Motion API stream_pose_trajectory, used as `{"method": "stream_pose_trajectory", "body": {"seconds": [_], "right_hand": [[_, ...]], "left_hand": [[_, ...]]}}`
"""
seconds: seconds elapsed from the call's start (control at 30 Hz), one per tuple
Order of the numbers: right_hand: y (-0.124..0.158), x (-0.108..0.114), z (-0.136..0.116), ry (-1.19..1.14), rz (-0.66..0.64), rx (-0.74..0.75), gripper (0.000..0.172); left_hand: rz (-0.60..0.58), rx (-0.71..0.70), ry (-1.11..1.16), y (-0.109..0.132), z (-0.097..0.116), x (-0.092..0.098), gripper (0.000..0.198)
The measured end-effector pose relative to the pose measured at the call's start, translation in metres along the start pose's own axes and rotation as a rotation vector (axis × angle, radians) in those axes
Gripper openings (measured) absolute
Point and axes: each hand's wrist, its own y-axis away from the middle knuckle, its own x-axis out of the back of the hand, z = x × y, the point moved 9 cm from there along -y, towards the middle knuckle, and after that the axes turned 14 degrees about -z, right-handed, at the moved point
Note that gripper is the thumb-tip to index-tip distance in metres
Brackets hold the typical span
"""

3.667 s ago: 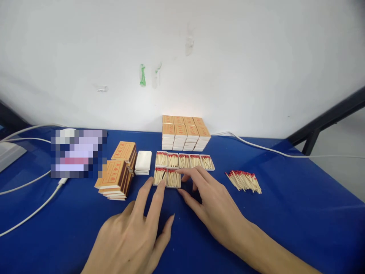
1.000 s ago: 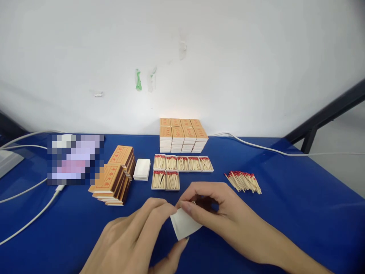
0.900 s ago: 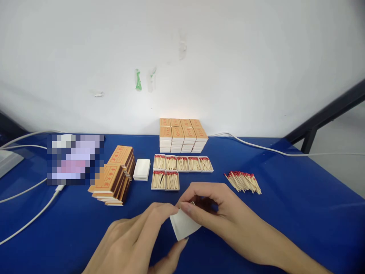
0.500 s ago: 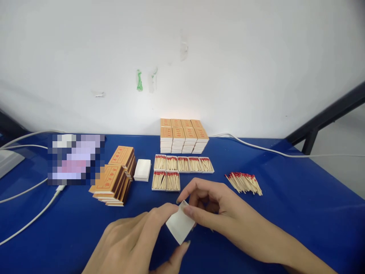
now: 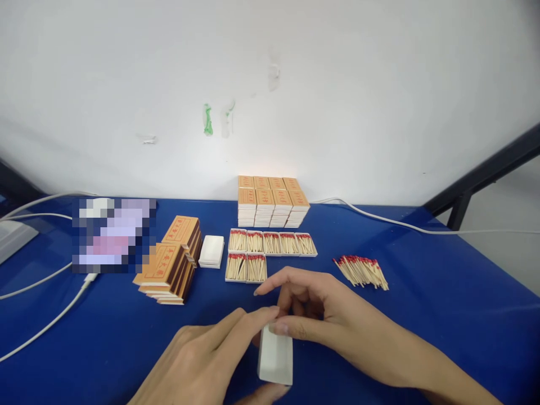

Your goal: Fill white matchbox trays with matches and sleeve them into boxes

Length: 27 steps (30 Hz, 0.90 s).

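Between my two hands is a white matchbox tray [image 5: 275, 358], its hollow side facing me. My left hand [image 5: 211, 354] grips it, index finger at the far end and thumb at the near end. My right hand [image 5: 320, 318] pinches the far end, thumb on the rim and index finger lifted clear. Just beyond lie open trays filled with red-headed matches [image 5: 256, 267], set in two rows. A loose pile of matches [image 5: 361, 271] rests to the right of them. Left of the filled trays sits a small stack of white trays [image 5: 211, 251].
Flattened orange matchbox sleeves [image 5: 162, 264] are stacked at the left. A block of boxed matchboxes [image 5: 272, 199] stands against the wall. A blurred phone-like object [image 5: 116, 236] and white cables [image 5: 46, 332] occupy the far left of the blue table [image 5: 442, 292].
The white tray has turned from a diamond-like slant to nearly upright lengthwise and come slightly nearer to me. My right index finger has lifted off its far corner.
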Motion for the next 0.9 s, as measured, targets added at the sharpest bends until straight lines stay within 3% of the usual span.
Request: {"method": "stream_pose_trajectory", "body": {"seconds": [0.13,0.23,0.33,0.5,0.6,0.77,0.9], "right_hand": [[0.000,-0.003,-0.001,0.056,-0.010,-0.016,0.031],[0.001,0.001,-0.004,0.223,0.050,-0.049,0.024],[0.005,0.013,-0.010,0.380,0.180,-0.052,0.022],[0.019,0.041,-0.021,0.593,0.496,-0.013,0.035],[0.025,0.052,-0.020,0.652,0.619,-0.040,0.037],[0.038,0.069,-0.018,0.706,0.757,-0.136,0.031],[0.061,0.097,-0.013,0.819,0.838,-0.381,0.032]], "left_hand": [[-0.019,-0.011,0.023,0.000,0.002,0.002,0.048],[-0.058,0.002,-0.021,0.000,-0.001,-0.005,0.045],[-0.031,0.022,-0.103,0.000,-0.003,-0.007,0.049],[0.003,0.058,-0.172,0.000,-0.006,-0.008,0.058],[0.021,0.065,-0.198,0.001,-0.006,-0.006,0.063],[0.017,0.095,-0.182,-0.001,-0.009,-0.005,0.053],[0.027,0.098,-0.153,-0.003,-0.008,-0.002,0.047]]}}
